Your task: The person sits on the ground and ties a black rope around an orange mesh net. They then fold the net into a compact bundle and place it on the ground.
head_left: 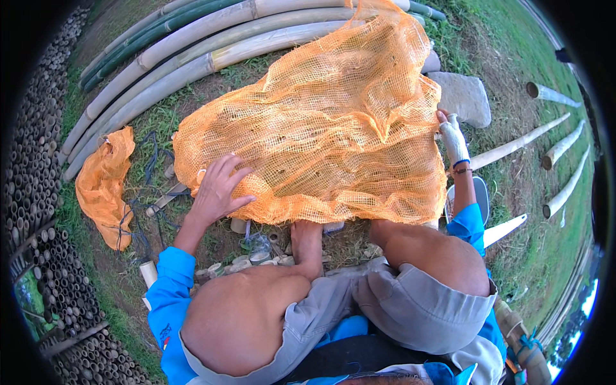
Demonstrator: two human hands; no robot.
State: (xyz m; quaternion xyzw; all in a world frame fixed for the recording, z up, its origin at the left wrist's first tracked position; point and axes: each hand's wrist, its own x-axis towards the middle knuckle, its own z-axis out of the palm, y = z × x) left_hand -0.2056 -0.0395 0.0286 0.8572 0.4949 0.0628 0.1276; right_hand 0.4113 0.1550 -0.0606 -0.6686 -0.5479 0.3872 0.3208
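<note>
**Orange mesh spread wide, easily snagged**

Orange open-weave netting (308,141) lies across the ground in front of your knees, its far end over the bamboo poles (212,61) and its near edge across your feet. Your likeliest trouble is a snag: a quick pull could catch the loose weave on a pole end or a fingertip and tear it. Tugging while the near edge lies over your feet might also bunch it up. To the right, the pale tapering blade (505,230) is near enough that a sideways sweep could hook the mesh.

The netting looks thin and limp, see-through where it lies single, deeper orange where it folds. Wrinkles run across it, with a sharp pucker right of centre and a crumpled peak at the far end.

Your left hand (217,191) rests on the left part, its grip loose, with fingers spread and thumb apart. Your right hand (453,138), in a pale glove with bare fingertips, is at the right edge; you cannot tell from this view whether that grip has closed on mesh.

Farther out, a smaller orange mesh piece (106,186) lies left beside dark cord (151,154), and a grey stone block (462,97) sits beyond your right hand.
</note>
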